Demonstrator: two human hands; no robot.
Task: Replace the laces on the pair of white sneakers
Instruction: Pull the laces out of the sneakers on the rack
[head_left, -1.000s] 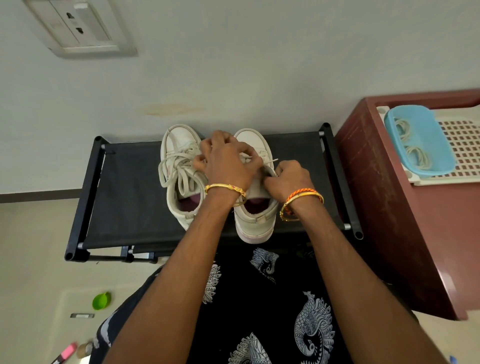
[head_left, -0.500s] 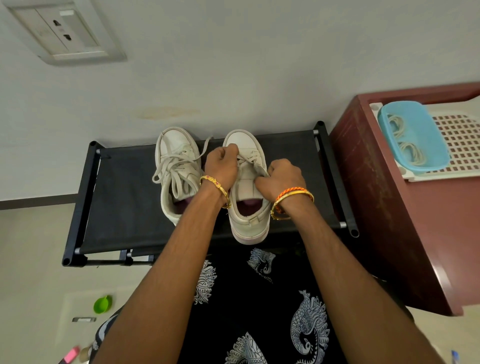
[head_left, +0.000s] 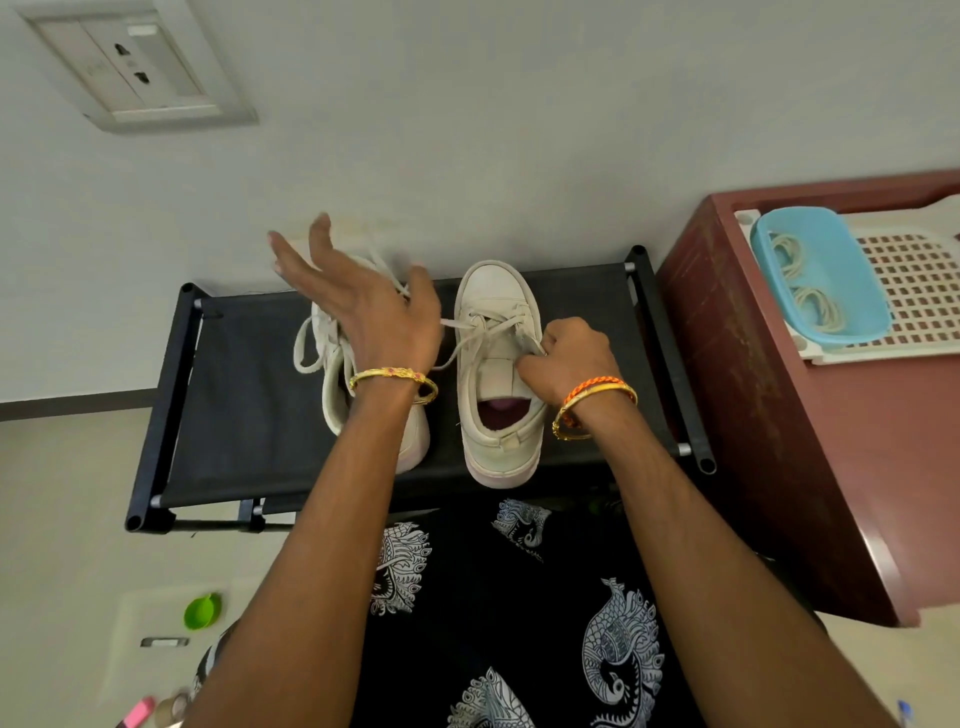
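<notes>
Two white sneakers sit side by side on the black fabric rack (head_left: 244, 405), toes toward its far edge: left sneaker (head_left: 332, 374), right sneaker (head_left: 496, 374). Left hand (head_left: 363, 306) is raised over the left sneaker, fingers spread, grasping nothing. Right hand (head_left: 571, 353) pinches a lace (head_left: 483, 332) at the right sneaker's right eyelets.

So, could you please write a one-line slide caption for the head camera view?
Right hand pinches the lace of the right-side white sneaker on a black rack; left hand spread open above the other sneaker.
</notes>
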